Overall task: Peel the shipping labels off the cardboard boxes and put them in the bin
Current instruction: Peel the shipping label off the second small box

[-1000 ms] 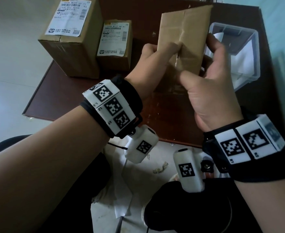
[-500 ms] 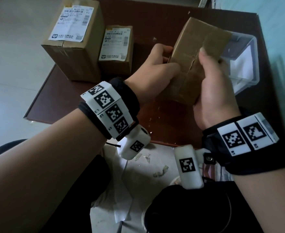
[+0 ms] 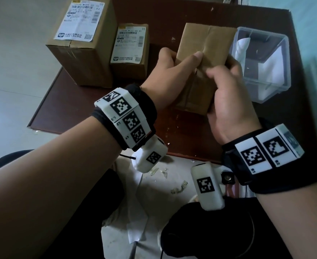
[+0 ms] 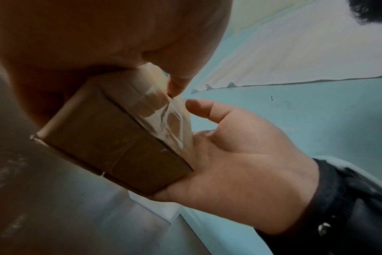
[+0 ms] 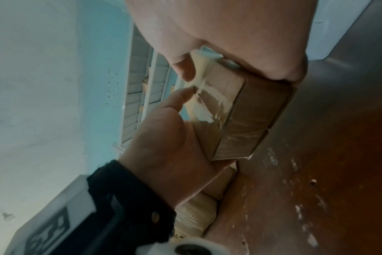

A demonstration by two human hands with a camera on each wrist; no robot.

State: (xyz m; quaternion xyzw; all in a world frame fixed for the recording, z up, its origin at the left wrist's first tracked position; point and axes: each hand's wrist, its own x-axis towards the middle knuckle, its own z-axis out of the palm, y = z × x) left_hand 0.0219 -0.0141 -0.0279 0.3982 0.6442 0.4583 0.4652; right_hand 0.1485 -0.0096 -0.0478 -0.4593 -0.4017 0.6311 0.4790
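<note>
Both hands hold a small brown cardboard box [image 3: 206, 43] above the dark table [image 3: 191, 139]. My left hand [image 3: 172, 71] grips its left side, thumb on the near face. My right hand [image 3: 226, 86] grips the right side, thumb beside the left one at the taped centre seam. The left wrist view shows the box [image 4: 111, 138] with wrinkled clear tape [image 4: 166, 112] under both thumbs. The near faces of the box [image 5: 255, 110] show no label. A clear plastic bin [image 3: 277, 53] holding white labels stands just right of the hands.
Two more cardboard boxes stand at the table's back left: a large box [image 3: 90, 64] bearing a white label [image 3: 79, 17] and a smaller box [image 3: 133, 71] with its own label [image 3: 129, 45]. Paper scraps [image 3: 135, 221] lie on the floor below the table's near edge.
The box was tilted with my right hand wrapped over its right edge; it now faces me again, and both thumbs have come together at its centre seam.
</note>
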